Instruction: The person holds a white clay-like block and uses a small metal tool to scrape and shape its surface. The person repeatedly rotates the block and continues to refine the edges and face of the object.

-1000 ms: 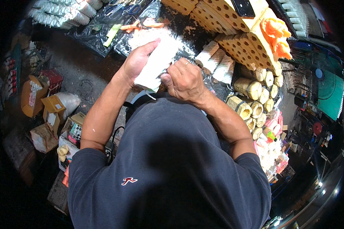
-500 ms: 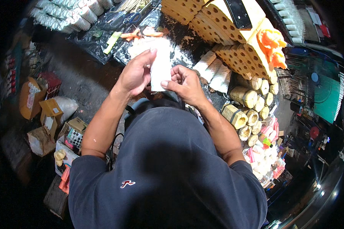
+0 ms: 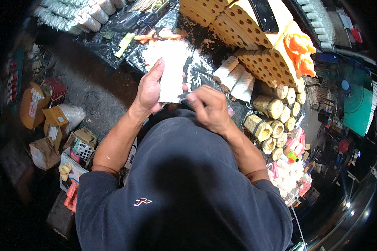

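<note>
My left hand (image 3: 148, 85) is wrapped around a long white block (image 3: 171, 81), thumb along its left side and fingertips showing at its right edge. Glare washes out the block's surface. At the block's lower right corner my right hand (image 3: 211, 108) is curled closed, with a small dark tool (image 3: 183, 96) between thumb and fingers. The tool meets the block's edge there; its kind is too small to tell. White shavings (image 3: 155, 52) lie beyond the block.
Yellow blocks with rows of holes (image 3: 264, 62) stand at the right, a black phone (image 3: 264, 16) on top. White pieces (image 3: 234, 79) and yellow hollow pieces (image 3: 268, 106) lie nearby. Scissors (image 3: 146, 19) rest on black plastic (image 3: 98, 48); cardboard boxes (image 3: 56, 117) stand left.
My right hand has shifted right and down from the block's side and curled closed, with the dark tool now visible. The block has moved slightly left in my left hand.
</note>
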